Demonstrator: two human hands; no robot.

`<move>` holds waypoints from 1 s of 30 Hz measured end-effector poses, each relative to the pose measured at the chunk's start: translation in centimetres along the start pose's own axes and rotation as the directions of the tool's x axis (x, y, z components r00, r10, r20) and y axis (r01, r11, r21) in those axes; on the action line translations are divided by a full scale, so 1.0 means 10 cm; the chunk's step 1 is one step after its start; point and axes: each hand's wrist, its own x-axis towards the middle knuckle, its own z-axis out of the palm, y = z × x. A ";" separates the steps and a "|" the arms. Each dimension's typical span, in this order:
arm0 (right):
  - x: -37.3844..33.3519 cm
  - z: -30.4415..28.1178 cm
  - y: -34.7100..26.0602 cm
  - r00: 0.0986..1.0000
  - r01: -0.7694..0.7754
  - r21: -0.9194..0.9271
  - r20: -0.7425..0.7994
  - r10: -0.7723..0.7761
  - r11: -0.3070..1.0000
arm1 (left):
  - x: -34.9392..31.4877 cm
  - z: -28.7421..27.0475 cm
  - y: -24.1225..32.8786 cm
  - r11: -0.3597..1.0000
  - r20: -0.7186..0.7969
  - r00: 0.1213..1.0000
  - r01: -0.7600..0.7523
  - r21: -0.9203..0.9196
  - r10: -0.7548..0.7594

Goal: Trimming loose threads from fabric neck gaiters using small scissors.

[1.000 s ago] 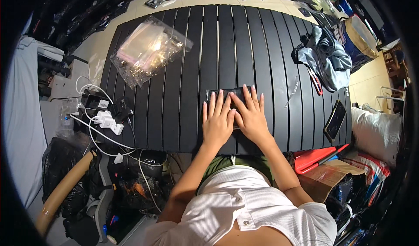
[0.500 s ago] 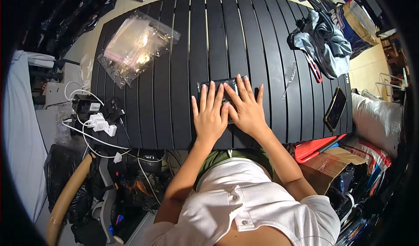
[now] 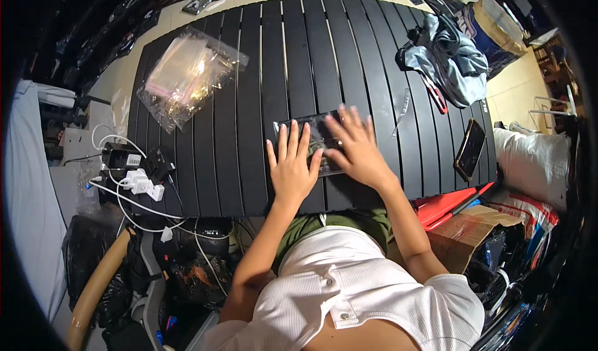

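A small flat black item in a clear plastic sleeve (image 3: pixel 318 140) lies on the black slatted table (image 3: pixel 249 183) right in front of me. My left hand (image 3: pixel 293 167) rests flat on its left part, fingers stretched out and pointing away from me. Over its right part is my right hand (image 3: pixel 359 152), fingers spread and slightly blurred by motion; I cannot tell whether it touches the sleeve. Between the hands the glossy plastic shows. Both hands partly cover the packet, and neither grips anything.
A clear bag of plastic sleeves (image 3: pixel 185 71) lies at the far left. White chargers and cables (image 3: pixel 140 183) crowd the left edge. Grey-blue cloth (image 3: pixel 458 61), red-handled scissors (image 3: pixel 438 95) and a phone (image 3: pixel 470 150) are on the right. An open cardboard box (image 3: pixel 464 232) stands below.
My hands have moved apart: the left shifted slightly left, the right moved a little to the right. More of the packet shows between them. The whole view has shifted slightly.
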 end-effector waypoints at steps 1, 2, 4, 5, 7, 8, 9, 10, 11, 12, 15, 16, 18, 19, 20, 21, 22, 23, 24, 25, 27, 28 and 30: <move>-0.03 -0.05 0.06 0.996 -0.042 -0.001 -0.080 0.042 0.999 | 0.00 0.00 0.00 1.000 0.003 1.000 -0.004 -0.008 0.004; -0.10 -0.08 0.15 0.971 -0.110 -0.022 -0.214 0.102 0.994 | -0.01 0.00 0.00 1.000 0.001 1.000 -0.009 -0.006 0.009; -0.21 -0.12 0.31 0.904 -0.360 -0.180 -0.310 0.295 0.915 | -0.03 -0.02 0.00 0.992 -0.034 0.999 0.014 -0.122 -0.019; -0.28 -0.13 0.39 0.860 -0.470 -0.221 -0.333 0.387 0.854 | -0.04 -0.02 0.00 0.992 -0.035 0.999 0.012 -0.122 -0.017; -0.41 -0.10 0.53 0.839 -0.528 -0.232 -0.290 0.460 0.817 | -0.04 -0.02 0.00 0.975 -0.083 0.996 0.000 -0.220 -0.018; -0.43 -0.08 0.56 0.814 -0.578 -0.244 -0.241 0.528 0.779 | -0.04 -0.03 0.01 0.966 -0.083 0.996 0.002 -0.259 -0.025; -0.45 -0.06 0.59 0.815 -0.576 -0.245 -0.241 0.527 0.780 | -0.05 -0.03 0.02 0.966 -0.084 0.996 0.003 -0.259 -0.026; -0.46 -0.04 0.61 0.837 -0.542 -0.226 -0.235 0.494 0.810 | -0.05 -0.02 0.03 0.957 -0.093 0.995 -0.005 -0.291 -0.023; -0.45 -0.04 0.59 0.860 -0.501 -0.203 -0.226 0.458 0.841 | -0.06 -0.04 0.03 0.948 -0.102 0.995 -0.009 -0.317 -0.024; -0.42 -0.05 0.58 0.854 -0.512 -0.188 -0.216 0.474 0.838 | -0.06 -0.07 0.05 0.941 -0.107 0.994 -0.007 -0.338 -0.031; -0.35 -0.08 0.42 0.911 -0.305 0.017 -0.285 0.297 0.952 | -0.08 -0.17 0.10 0.944 -0.132 0.991 -0.021 -0.330 -0.024; -0.33 -0.12 0.29 0.930 -0.243 0.082 -0.263 0.256 0.966 | -0.06 -0.22 0.13 0.935 -0.149 0.988 -0.031 -0.354 -0.024; -0.29 -0.21 0.00 0.976 -0.069 0.299 -0.179 0.127 0.952 | -0.04 -0.26 0.16 0.911 -0.189 0.982 -0.086 -0.404 0.009; -0.26 -0.27 -0.14 0.992 0.017 0.420 -0.119 0.036 0.907 | -0.01 -0.31 0.17 0.895 -0.197 0.980 -0.112 -0.432 0.027; -0.24 -0.29 -0.26 0.997 0.067 0.512 -0.072 -0.035 0.857 | 0.01 -0.35 0.17 0.891 -0.189 0.980 -0.135 -0.434 0.056; -0.23 -0.30 -0.35 0.993 0.108 0.600 -0.032 -0.112 0.793 | 0.03 -0.41 0.17 0.893 -0.191 0.979 -0.142 -0.427 0.064; -0.21 -0.30 -0.42 0.988 0.123 0.644 -0.005 -0.157 0.755 | 0.04 -0.38 0.09 0.849 -0.202 0.976 -0.172 -0.499 0.079; -0.20 -0.30 -0.47 0.989 0.117 0.704 -0.016 -0.149 0.701 | 0.06 -0.38 0.02 0.798 -0.216 0.972 -0.202 -0.567 0.093; -0.16 -0.29 -0.44 0.982 0.147 0.699 -0.021 -0.185 0.700 | 0.06 -0.42 -0.01 0.750 -0.198 0.979 -0.163 -0.642 0.043; -0.12 -0.28 -0.42 0.975 0.177 0.693 -0.026 -0.221 0.699 | 0.06 -0.43 -0.07 0.737 -0.180 0.984 -0.126 -0.665 0.005; -0.13 -0.29 -0.46 0.997 0.079 0.717 -0.039 -0.073 0.692 | 0.07 -0.50 -0.21 0.626 0.032 0.987 0.124 -0.770 -0.156; -0.13 -0.30 -0.43 0.998 0.063 0.699 -0.034 -0.054 0.713 | 0.08 -0.53 -0.27 0.566 0.051 0.969 0.183 -0.804 -0.240; -0.14 -0.33 -0.39 1.000 0.003 0.706 -0.011 0.007 0.709 | 0.11 -0.52 -0.53 0.576 0.050 0.948 0.233 -0.783 -0.315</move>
